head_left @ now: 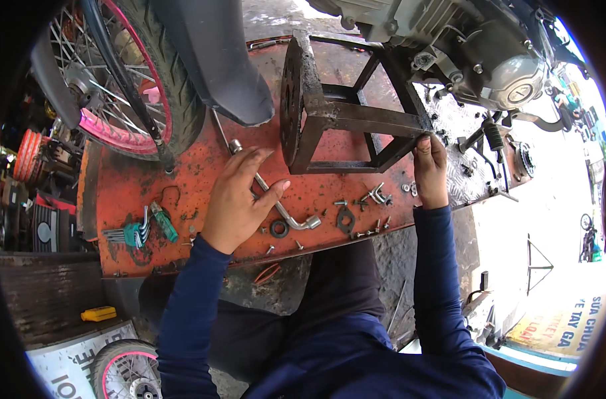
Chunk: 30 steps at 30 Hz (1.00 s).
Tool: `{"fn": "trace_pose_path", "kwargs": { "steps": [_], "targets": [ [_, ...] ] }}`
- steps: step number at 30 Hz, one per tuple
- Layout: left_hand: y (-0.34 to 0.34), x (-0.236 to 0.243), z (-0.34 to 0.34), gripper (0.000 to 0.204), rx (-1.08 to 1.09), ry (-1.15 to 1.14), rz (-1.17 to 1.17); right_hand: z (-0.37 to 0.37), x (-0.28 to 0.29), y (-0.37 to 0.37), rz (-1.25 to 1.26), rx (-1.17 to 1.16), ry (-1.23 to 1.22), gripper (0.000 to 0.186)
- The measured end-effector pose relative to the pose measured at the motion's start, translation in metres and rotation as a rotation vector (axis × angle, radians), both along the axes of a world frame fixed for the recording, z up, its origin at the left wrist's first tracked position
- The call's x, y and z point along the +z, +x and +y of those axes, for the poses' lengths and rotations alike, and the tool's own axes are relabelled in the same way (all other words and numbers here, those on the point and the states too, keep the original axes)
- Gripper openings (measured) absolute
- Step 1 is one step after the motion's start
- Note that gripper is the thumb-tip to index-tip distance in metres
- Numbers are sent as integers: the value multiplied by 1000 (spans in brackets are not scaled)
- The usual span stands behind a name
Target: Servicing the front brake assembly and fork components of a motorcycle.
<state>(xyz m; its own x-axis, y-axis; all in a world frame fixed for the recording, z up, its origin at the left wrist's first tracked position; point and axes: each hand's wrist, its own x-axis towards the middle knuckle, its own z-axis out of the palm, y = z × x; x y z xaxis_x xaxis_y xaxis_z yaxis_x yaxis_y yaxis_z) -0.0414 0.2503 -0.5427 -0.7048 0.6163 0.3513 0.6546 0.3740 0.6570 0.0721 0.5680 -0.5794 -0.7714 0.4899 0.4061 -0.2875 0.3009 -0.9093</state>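
Note:
My left hand [240, 199] is open over the orange bench, thumb and fingers spread apart. Partly under it lies an L-shaped socket wrench [286, 216], its bent end toward me; the hand hides part of the shaft, and I cannot tell whether they touch. My right hand [431, 174] is closed, with thumb and fingers at the near right corner of a dark welded metal stand [376, 118]. This boxy stand rests on the bench below a motorcycle engine [496, 73]. Near its front side lie a black rubber ring [280, 229], a dark flat gasket [345, 220] and several bolts [377, 194].
A motorcycle wheel with a pink rim [176, 80] and a dark mudguard [213, 60] take up the far left. A hex key set [131, 234] and a green-handled tool [164, 223] lie on the bench's left. Loose engine parts sit on a metal plate [457, 176] at right.

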Motion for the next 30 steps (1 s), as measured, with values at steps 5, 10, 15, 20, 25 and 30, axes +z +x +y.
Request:
{"fn": "trace_pose_path", "kwargs": {
  "steps": [5, 10, 15, 20, 25, 30],
  "targets": [
    [-6, -14, 6, 56, 4, 32, 59, 3, -2, 6, -46, -4, -19, 37],
    [-6, -10, 21, 64, -20, 43, 48, 1, -10, 14, -43, -1, -49, 37],
    [-32, -23, 47, 73, -176, 156, 39, -4, -10, 15, -71, 9, -273, 32],
    [-16, -22, 57, 77, -141, 147, 80, 2, -7, 22, -67, 22, -349, 30],
    [10, -13, 59, 77, -84, 146, 144, -2, 4, 33, -73, 20, -405, 30],
    [29, 2, 59, 75, -59, 128, 224, 0, 0, 40, 0, 108, -503, 33]
  ]
}}
